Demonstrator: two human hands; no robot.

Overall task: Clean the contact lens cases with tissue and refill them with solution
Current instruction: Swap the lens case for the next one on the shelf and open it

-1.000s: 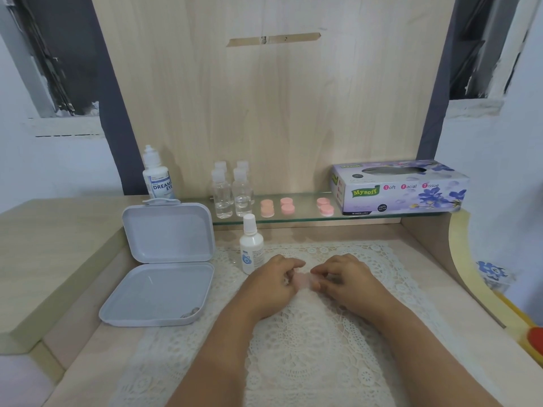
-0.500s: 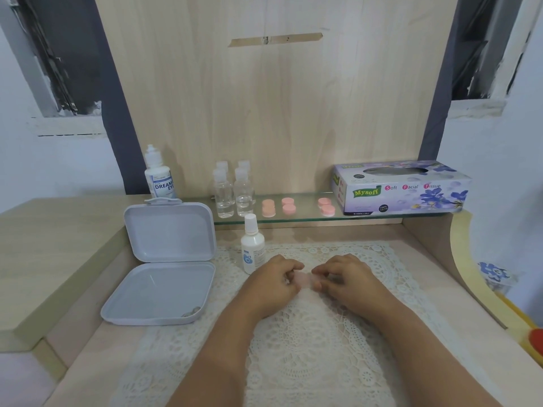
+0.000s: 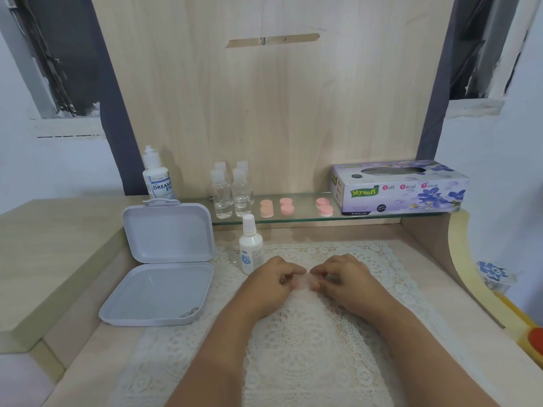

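A small pale pink, translucent contact lens case (image 3: 302,282) sits at the centre of the white lace mat (image 3: 308,342), held between both hands. The left hand (image 3: 271,284) pinches its left end with curled fingers, and the right hand (image 3: 342,282) pinches its right end the same way; most of the case is hidden by the fingertips. At ten o'clock from the case, just beside the left hand, a small white solution bottle with a white cap (image 3: 250,245) stands upright on the mat. Farther out at nine o'clock lies an open grey hinged plastic box (image 3: 164,262). At twelve o'clock, on the glass shelf (image 3: 302,220), three pairs of pink round lens cases (image 3: 287,206) lie in a row, with four clear small bottles (image 3: 232,192) at eleven o'clock and a purple flowered tissue box (image 3: 399,188) at one o'clock. A white labelled eye-solution bottle (image 3: 157,176) stands beyond the box.
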